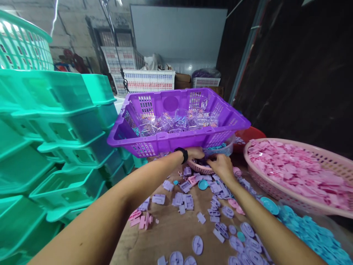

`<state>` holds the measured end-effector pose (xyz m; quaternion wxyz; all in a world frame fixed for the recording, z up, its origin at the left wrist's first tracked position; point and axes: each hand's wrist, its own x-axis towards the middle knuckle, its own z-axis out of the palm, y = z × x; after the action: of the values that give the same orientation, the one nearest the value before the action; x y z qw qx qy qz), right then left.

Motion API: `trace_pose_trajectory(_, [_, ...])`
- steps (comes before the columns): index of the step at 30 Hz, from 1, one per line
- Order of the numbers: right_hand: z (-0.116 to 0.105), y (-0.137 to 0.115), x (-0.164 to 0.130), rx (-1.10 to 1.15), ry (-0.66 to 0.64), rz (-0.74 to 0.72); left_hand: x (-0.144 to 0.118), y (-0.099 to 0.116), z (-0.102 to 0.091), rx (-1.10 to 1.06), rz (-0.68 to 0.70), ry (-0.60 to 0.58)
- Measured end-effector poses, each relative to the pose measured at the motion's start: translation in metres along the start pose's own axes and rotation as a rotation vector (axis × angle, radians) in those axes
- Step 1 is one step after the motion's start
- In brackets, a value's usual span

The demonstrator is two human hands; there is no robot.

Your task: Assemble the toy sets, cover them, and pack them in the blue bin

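Observation:
My left hand [196, 152], with a black band on its wrist, reaches into a small pink basket [199, 168] under the near edge of the purple crate [176, 141]. Its fingertips are hidden. My right hand [222, 165] is at the basket's right side, fingers bent inward and closed; what they hold cannot be made out. Dark purple pieces show inside the basket between my hands. A clear tub [227, 149] with small blue pieces stands just behind. Loose lilac plastic parts [183, 200] lie on the table below my forearms, along with a small blue dish [203, 184].
Clear plastic packs [180, 119] fill the purple crate. Stacked green bins [68, 125] stand at the left. A large pink basket [256, 173] of pink pieces stands at the right, near a heap of blue discs [311, 235]. White crates [149, 81] are at the back.

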<state>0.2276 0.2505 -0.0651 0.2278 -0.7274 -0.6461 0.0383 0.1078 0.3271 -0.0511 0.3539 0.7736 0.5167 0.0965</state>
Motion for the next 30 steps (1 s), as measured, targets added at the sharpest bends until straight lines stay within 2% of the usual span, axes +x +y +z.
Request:
trace_pose_trajectory(8, [-0.001, 0.01, -0.006, 0.029, 0.036, -0.078, 0.0, -0.006, -0.003, 0.045, 0.021, -0.137])
trace_pose_trajectory(16, [0.001, 0.018, -0.009, 0.034, -0.017, -0.12, -0.002, -0.008, -0.011, 0.115, 0.135, -0.238])
trace_pose_trajectory(23, [-0.006, 0.011, -0.01, -0.016, -0.055, -0.134, -0.004, -0.007, -0.012, 0.197, 0.161, -0.231])
trace_pose_trajectory(30, [-0.009, -0.007, -0.015, -0.07, -0.212, -0.142, -0.008, -0.002, -0.012, 0.264, 0.178, -0.245])
